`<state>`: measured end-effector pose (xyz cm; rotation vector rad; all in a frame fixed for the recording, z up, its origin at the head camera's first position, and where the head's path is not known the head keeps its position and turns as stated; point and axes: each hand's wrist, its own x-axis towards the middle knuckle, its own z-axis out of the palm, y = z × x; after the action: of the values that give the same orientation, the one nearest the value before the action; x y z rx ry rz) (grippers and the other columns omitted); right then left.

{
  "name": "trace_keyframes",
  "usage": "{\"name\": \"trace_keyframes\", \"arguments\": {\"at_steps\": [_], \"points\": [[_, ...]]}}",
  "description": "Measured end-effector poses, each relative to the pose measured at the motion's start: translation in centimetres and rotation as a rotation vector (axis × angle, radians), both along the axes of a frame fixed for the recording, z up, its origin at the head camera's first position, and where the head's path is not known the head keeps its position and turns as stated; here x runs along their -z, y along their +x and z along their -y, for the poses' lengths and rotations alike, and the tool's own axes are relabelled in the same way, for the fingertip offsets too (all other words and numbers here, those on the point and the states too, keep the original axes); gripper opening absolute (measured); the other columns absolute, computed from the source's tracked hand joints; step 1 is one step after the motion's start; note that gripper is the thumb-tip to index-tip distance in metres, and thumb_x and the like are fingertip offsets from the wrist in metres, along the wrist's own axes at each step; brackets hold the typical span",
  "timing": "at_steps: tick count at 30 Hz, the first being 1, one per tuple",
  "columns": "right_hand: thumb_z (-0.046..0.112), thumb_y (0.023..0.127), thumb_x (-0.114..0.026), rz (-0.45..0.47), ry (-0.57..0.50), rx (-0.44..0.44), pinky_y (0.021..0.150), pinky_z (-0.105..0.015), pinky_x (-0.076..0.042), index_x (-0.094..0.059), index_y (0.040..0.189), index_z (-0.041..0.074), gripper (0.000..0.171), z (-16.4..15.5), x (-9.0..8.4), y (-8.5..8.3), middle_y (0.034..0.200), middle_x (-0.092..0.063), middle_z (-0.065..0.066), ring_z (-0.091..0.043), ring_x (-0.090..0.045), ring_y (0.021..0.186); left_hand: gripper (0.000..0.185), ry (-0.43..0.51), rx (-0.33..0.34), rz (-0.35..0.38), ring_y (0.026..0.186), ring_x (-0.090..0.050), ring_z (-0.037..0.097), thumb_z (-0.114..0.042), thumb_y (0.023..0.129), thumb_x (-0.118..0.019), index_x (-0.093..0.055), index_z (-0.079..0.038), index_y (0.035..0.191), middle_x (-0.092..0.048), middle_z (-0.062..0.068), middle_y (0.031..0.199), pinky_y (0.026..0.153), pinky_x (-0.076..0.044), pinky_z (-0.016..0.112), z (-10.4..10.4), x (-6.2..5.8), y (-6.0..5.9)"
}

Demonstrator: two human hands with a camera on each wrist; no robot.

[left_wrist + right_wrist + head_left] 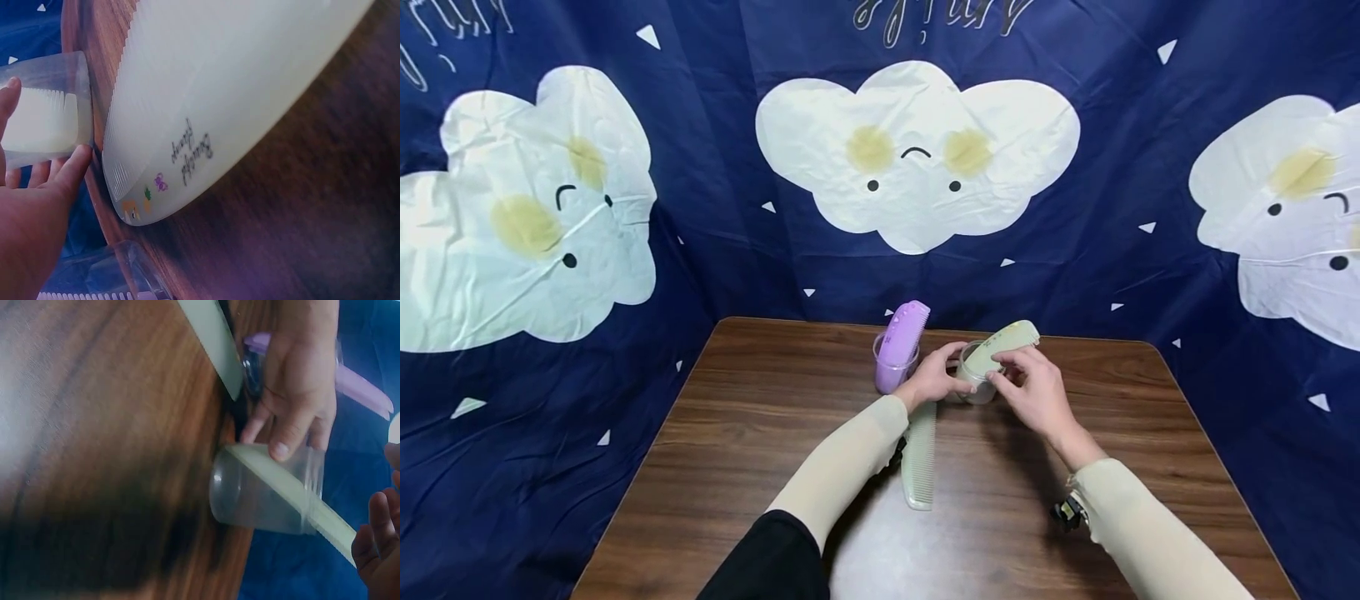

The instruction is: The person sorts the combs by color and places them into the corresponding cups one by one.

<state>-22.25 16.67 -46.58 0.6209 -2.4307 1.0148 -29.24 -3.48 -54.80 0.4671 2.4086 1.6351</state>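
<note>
My left hand (934, 379) grips the side of a clear plastic cup (250, 487), thumb on the near wall. A pale green comb (1011, 335) leans inside that cup, slanting up to the right past the rim. Close over the rim, my right hand (1033, 390) has its thumb and fingers spread apart, fingertips right at the comb's near face. In the right wrist view its fingers (379, 515) cover the comb's upper end. A second pale green comb (919, 467) lies flat on the table below my left wrist, its far end hidden.
Left of my left hand, a purple comb (902, 337) stands in another clear cup (917, 367). The brown wooden table (737, 433) ends at a dark blue curtain (715, 167) printed with white clouds, which hangs behind and on both sides.
</note>
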Motion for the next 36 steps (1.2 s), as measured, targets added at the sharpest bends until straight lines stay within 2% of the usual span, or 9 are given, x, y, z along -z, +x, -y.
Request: {"name": "trace_keyframes", "arguments": {"at_steps": [6, 16, 25, 30, 36], "points": [[0.012, 0.082, -0.086, 0.039, 0.007, -0.032, 0.065, -0.027, -0.055, -0.076, 0.104, 0.006, 0.024, 0.6, 1.0, 1.1, 0.094, -0.07, -0.011, -0.017, -0.065, 0.074, 0.086, 0.027, -0.003, -0.004, 0.134, -0.057, 0.032, -0.004, 0.079, -0.087, -0.044, -0.009, 0.153, -0.054, 0.012, 0.15, 0.109, -0.051, 0.041, -0.2, -0.3, 0.3], [0.014, 0.082, -0.087, 0.103, 0.005, -0.122, 0.063, -0.035, -0.061, -0.079, 0.106, 0.008, 0.025, 1.6, 2.1, 2.6, 0.092, -0.074, -0.003, -0.012, -0.068, 0.075, 0.083, 0.006, -0.014, 0.012, 0.136, -0.055, 0.031, -0.003, 0.081, -0.085, -0.044, -0.01, 0.153, -0.055, 0.013, 0.149, 0.109, -0.051, 0.038, -0.3, -0.3, 0.5], [0.018, 0.082, -0.087, 0.143, 0.002, -0.17, 0.063, -0.031, -0.059, -0.08, 0.108, 0.011, 0.027, 2.4, 3.3, 3.9, 0.098, -0.076, -0.005, -0.024, -0.072, 0.078, 0.085, 0.01, -0.001, -0.008, 0.135, -0.056, 0.034, -0.004, 0.08, -0.087, -0.044, -0.01, 0.154, -0.056, 0.015, 0.148, 0.109, -0.051, 0.041, -0.2, -0.3, 0.2], [0.019, 0.082, -0.088, 0.178, -0.005, -0.179, 0.063, -0.036, -0.059, -0.08, 0.11, 0.011, 0.029, 2.8, 3.8, 4.4, 0.098, -0.076, -0.001, -0.024, -0.072, 0.081, 0.089, -0.004, -0.004, -0.006, 0.135, -0.057, 0.032, -0.007, 0.078, -0.089, -0.043, -0.01, 0.154, -0.057, 0.015, 0.147, 0.109, -0.05, 0.039, -0.2, -0.3, 0.0], [0.021, 0.081, -0.088, 0.188, 0.013, -0.193, 0.065, -0.037, -0.06, -0.08, 0.11, 0.011, 0.032, 3.2, 4.5, 4.9, 0.102, -0.077, -0.004, -0.021, -0.072, 0.082, 0.09, -0.019, -0.005, 0.004, 0.135, -0.057, 0.03, -0.008, 0.078, -0.09, -0.043, -0.011, 0.155, -0.057, 0.013, 0.146, 0.11, -0.05, 0.037, -0.3, 0.0, -0.2]]}}
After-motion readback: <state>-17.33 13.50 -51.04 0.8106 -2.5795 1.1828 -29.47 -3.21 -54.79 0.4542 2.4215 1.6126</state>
